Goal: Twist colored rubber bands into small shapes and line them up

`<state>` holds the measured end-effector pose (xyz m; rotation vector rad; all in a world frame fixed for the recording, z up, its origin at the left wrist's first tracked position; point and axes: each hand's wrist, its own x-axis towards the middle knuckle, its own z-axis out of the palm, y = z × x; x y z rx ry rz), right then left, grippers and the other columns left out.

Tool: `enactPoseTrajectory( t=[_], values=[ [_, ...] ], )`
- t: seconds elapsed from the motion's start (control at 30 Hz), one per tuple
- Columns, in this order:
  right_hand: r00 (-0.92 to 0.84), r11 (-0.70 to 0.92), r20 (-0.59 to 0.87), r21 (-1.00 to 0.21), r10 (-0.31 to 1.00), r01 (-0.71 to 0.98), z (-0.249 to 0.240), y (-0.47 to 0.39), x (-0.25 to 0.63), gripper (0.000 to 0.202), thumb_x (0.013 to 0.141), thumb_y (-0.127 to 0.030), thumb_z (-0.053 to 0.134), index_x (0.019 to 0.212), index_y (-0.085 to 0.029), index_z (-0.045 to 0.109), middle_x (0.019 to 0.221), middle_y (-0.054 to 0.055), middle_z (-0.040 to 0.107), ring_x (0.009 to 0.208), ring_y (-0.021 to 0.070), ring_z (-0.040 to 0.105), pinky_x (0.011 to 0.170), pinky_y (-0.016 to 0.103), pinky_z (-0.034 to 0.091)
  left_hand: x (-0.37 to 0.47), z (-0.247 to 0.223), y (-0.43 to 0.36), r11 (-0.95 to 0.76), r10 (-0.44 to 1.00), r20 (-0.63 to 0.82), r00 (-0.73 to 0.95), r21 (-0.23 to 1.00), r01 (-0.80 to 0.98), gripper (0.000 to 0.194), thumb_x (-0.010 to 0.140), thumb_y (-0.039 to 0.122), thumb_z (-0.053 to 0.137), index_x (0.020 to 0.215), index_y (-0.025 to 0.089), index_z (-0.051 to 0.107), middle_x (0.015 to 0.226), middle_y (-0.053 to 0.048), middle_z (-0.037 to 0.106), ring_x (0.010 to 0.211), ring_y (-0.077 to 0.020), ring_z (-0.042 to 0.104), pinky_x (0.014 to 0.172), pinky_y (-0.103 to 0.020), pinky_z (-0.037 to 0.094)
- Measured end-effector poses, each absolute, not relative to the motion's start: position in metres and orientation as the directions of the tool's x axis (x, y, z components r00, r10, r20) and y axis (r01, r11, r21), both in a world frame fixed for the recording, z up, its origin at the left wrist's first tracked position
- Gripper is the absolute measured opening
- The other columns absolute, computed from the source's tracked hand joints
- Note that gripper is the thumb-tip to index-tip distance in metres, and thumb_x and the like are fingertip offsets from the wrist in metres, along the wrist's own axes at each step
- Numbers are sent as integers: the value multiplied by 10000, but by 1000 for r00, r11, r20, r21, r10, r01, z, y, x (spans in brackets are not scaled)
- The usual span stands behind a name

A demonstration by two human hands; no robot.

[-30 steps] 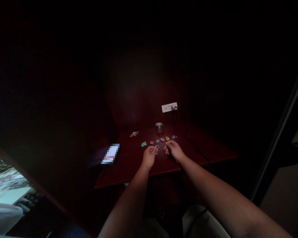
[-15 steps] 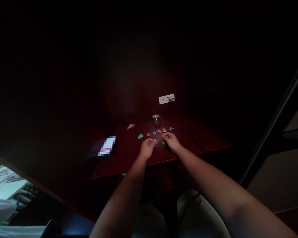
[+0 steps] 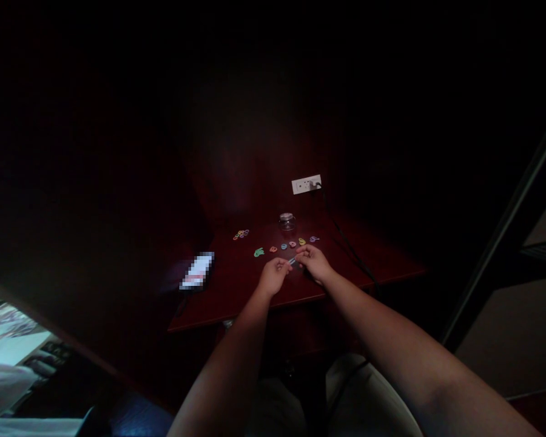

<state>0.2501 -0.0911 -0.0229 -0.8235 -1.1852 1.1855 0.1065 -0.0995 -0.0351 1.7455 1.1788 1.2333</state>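
Observation:
Between my hands a small pale-blue elastic band (image 3: 292,261) is drawn out into two short strands; it looks like a hair tie. My left hand (image 3: 273,275) pinches one end of it, and my right hand (image 3: 313,262) pinches the other. Just beyond my fingers lies a row of small coloured bands on the table: a green bunch (image 3: 259,252), an orange one (image 3: 273,249), a blue one (image 3: 284,246), a pink one (image 3: 292,244), a yellow one (image 3: 302,241) and a purple one (image 3: 314,239).
Behind the row stands a small clear lidded jar (image 3: 287,221). Mixed coloured rings (image 3: 241,234) lie at the back left of the dark red table (image 3: 236,285). A lit phone (image 3: 197,271) is at the left edge. A black cable (image 3: 346,240) runs from the wall socket (image 3: 306,184).
The pale band was a round loop at my left fingertips; now it is stretched straight between both hands. My right fingers have taken hold of its other end.

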Motion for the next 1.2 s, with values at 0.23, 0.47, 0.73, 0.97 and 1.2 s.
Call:
enactPoseTrajectory(
  t=[0.23,0.47,0.73,0.97,1.2],
  values=[
    [-169,275,286,-958,943,-84,-21,-95,248,153,622,-234,538,740,-138,549,540,-25,545,421,72,452,424,197,344,107,-34,-101,-355,934,329,141,900,253,185,701,303,521,704,124,567,672,-53,617,585,-105,537,571,-216,406],
    [-194,345,333,-938,923,32,-23,-95,246,93,634,-234,534,631,-146,505,478,-32,524,410,73,440,409,183,328,109,-30,-103,-345,938,327,116,910,230,159,685,281,546,693,123,560,657,-48,617,570,-98,535,560,-208,400],
    [-205,301,296,-954,933,-8,-25,-93,246,96,624,-156,469,691,-136,535,537,-20,546,410,67,456,419,185,345,108,-35,-98,-375,927,368,76,905,201,159,664,268,580,713,118,558,689,-62,621,625,-111,564,602,-220,424],
    [-239,312,299,-950,924,18,-28,-89,247,94,626,-204,504,666,-135,552,473,-31,510,406,74,436,424,193,331,109,-35,-97,-359,933,357,45,920,156,159,613,238,626,688,118,552,638,-36,607,574,-95,551,567,-203,422],
    [-185,356,342,-933,921,49,-25,-93,247,118,619,-264,532,613,-146,523,425,-48,462,395,74,396,415,195,297,110,-33,-99,-329,944,327,38,931,160,151,588,203,633,682,118,550,598,-9,571,545,-80,521,533,-186,399]
  ],
)
